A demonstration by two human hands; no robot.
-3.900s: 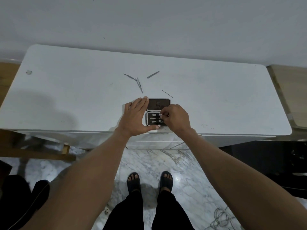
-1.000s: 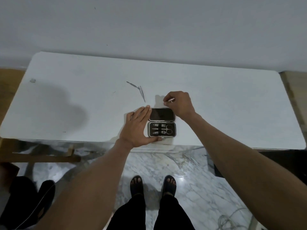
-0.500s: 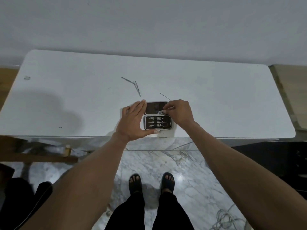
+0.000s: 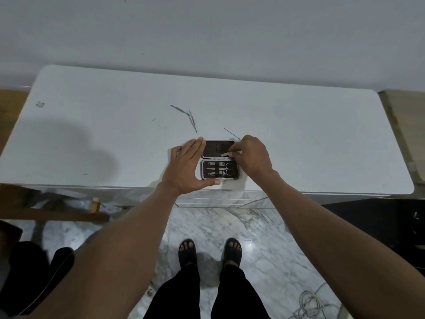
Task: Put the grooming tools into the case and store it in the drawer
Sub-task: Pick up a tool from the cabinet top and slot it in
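A small dark grooming case [image 4: 219,147] lies open near the front edge of the white table [image 4: 299,139]. Its lower half holds scissors and clippers in slots. My left hand [image 4: 187,166] rests flat against the case's left side, thumb along its front edge. My right hand [image 4: 253,158] pinches a small flat metal tool [image 4: 226,154] over the hinge between the two halves. Three thin metal tools lie loose behind the case: a curved pick [image 4: 179,109], tweezers [image 4: 192,120] and a fine needle-like pick [image 4: 231,133].
A drawer front [image 4: 220,200] shows under the table edge, below the case. Marble floor, my sandalled feet [image 4: 210,250], a coiled cable [image 4: 309,303] at lower right and a wooden frame [image 4: 53,212] at lower left.
My right hand picked up a small metal tool from behind the case and carried it back over the open case. My left hand stayed on the case's left side.
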